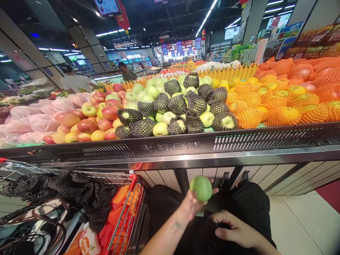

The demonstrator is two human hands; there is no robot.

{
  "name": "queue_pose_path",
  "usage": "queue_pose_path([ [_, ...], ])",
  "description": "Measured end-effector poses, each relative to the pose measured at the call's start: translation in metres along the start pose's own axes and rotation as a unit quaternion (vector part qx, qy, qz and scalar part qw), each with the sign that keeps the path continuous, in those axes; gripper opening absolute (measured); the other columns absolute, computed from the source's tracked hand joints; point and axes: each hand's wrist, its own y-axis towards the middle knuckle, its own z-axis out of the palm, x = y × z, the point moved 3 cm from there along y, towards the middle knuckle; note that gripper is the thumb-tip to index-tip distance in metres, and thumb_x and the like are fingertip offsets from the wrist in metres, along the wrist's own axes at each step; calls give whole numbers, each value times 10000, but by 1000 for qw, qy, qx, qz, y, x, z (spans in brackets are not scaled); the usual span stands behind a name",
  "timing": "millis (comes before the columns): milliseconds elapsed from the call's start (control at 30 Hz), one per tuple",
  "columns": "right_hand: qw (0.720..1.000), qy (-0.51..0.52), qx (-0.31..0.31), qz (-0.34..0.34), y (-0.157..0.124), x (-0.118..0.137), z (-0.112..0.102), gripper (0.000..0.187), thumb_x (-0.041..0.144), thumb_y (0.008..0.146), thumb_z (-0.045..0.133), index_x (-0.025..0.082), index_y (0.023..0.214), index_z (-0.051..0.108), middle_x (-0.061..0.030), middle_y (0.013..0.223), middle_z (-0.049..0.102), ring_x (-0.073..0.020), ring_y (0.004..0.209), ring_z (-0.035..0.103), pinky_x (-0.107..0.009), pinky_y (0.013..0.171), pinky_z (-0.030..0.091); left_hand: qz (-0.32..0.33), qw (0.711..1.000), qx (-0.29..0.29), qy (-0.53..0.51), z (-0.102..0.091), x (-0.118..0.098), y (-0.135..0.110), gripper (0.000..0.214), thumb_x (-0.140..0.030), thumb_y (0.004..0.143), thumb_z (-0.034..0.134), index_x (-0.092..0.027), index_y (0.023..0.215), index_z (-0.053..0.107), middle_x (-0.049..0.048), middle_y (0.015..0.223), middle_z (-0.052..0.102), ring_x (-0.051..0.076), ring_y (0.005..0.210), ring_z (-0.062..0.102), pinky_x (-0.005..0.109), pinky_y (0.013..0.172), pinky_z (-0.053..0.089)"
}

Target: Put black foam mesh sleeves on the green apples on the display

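My left hand [191, 204] holds a bare green apple [201, 188] low in front of the fruit stand, fingers wrapped round it. My right hand [233, 230] sits just below and right, fingers curled on a black foam net [212, 226] against my dark clothing. On the stand above lie green apples [160, 129], many wrapped in black nets [195, 103].
A shopping cart [124, 212] at lower left holds heaps of black nets [66, 191] and orange nets [124, 198]. Red and yellow apples [87, 124] lie left, fruit in orange nets [289, 113] right. The stand's metal edge [170, 147] runs across. People stand far behind.
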Motion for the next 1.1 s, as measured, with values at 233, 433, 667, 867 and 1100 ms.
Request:
queue_pose_path([
  [233, 991, -11, -124, -53, 26, -1, 3, 290, 500, 801, 690, 216, 751, 709, 14, 636, 578, -166, 632, 494, -300, 659, 448, -51, 997, -38, -43, -11, 36, -1, 613, -670, 687, 705, -238, 1122, 724, 116, 1209, 693, 336, 1132, 641, 389, 883, 524],
  [433, 967, -96, -220, -87, 26, -4, -15, 251, 439, 873, 619, 218, 820, 727, -18, 725, 670, -200, 703, 598, -293, 679, 465, -63, 995, -67, -24, -21, 45, -10, 600, -659, 707, 688, -214, 1105, 737, 128, 1083, 734, 362, 1068, 665, 458, 933, 497],
  [667, 950, -185, -192, -161, 17, 1, -26, 151, 354, 889, 622, 247, 871, 727, -39, 813, 738, -218, 788, 689, -286, 737, 539, -177, 974, -141, 5, -19, 48, -16, 708, -679, 642, 720, -102, 1052, 713, 156, 978, 738, 358, 1064, 640, 459, 976, 439],
  [867, 939, -213, -188, -196, 16, 9, -38, 102, 270, 894, 630, 240, 868, 724, -61, 957, 713, -198, 901, 690, -279, 826, 536, -169, 978, -116, 44, -24, 55, -17, 665, -597, 633, 773, -162, 1129, 689, 97, 1060, 714, 302, 1140, 587, 389, 1013, 374],
  [1100, 959, -165, -185, -141, 20, 7, -49, 193, 374, 863, 665, 221, 784, 753, -87, 940, 705, -229, 895, 687, -327, 821, 540, -102, 989, -34, 104, -14, 53, -18, 653, -526, 670, 793, -188, 1212, 661, 108, 1147, 688, 326, 1173, 571, 420, 1028, 369],
])
